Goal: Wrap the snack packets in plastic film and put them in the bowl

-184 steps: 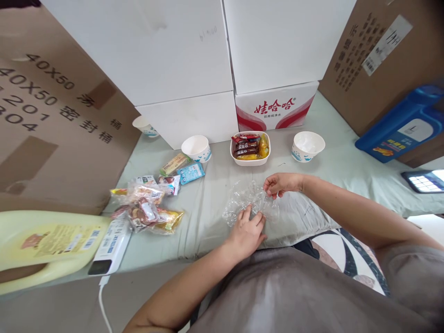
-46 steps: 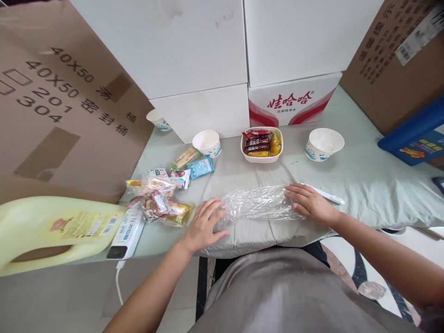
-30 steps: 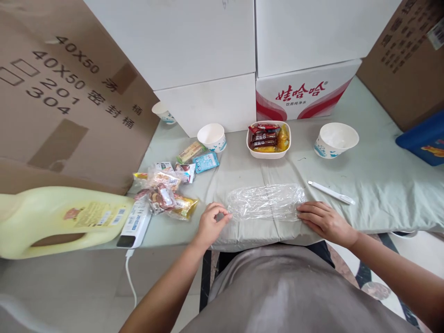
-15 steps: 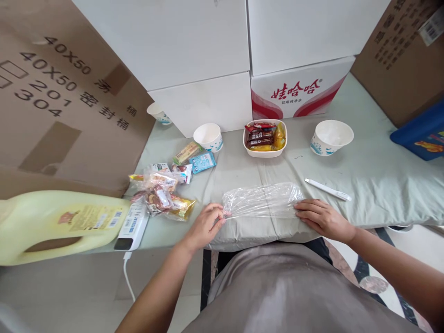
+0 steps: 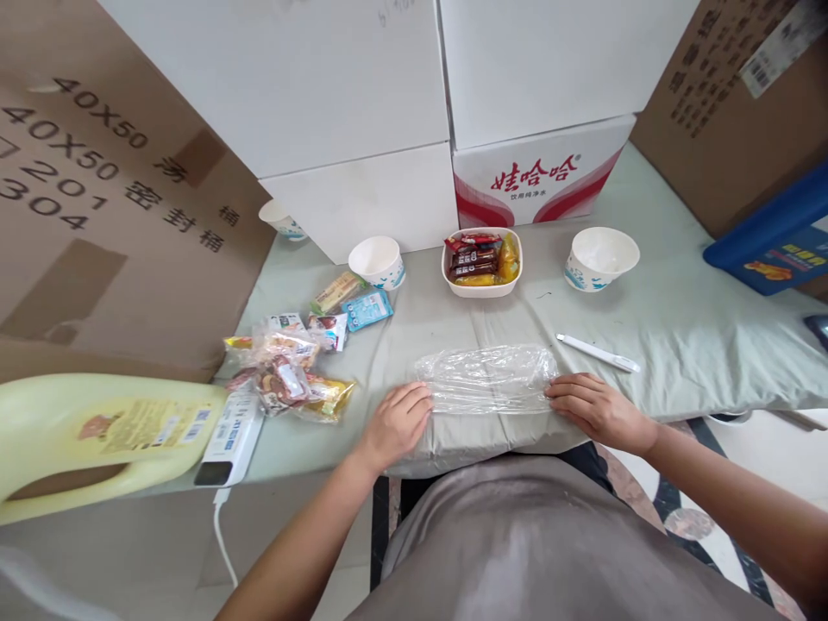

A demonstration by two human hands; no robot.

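Observation:
A clear, wrinkled piece of plastic wrap (image 5: 488,379), perhaps a flattened bag, lies near the front edge of the covered table. My left hand (image 5: 399,423) rests on its left end, fingers side by side and laid over the plastic, the thumb hidden. At the opposite end my right hand (image 5: 599,410) lies with its fingers stretched out and their tips on the plastic. Just beyond my right hand is a white utility knife (image 5: 599,353). Behind the plastic stands a white tub (image 5: 482,291) filled with wrapped snacks.
Paper bowls stand left (image 5: 377,263) and right (image 5: 600,259) of the tub. Packaged snacks (image 5: 291,371) are heaped at left, beside a white power bank (image 5: 231,435) with a cable and a yellow jug (image 5: 116,431). White boxes (image 5: 362,203) line the back; a blue container (image 5: 769,241) is at right.
My left hand has gone from pinching the plastic's near left corner to lying over its left end. My right hand stays at the right end. The whole view has shifted slightly.

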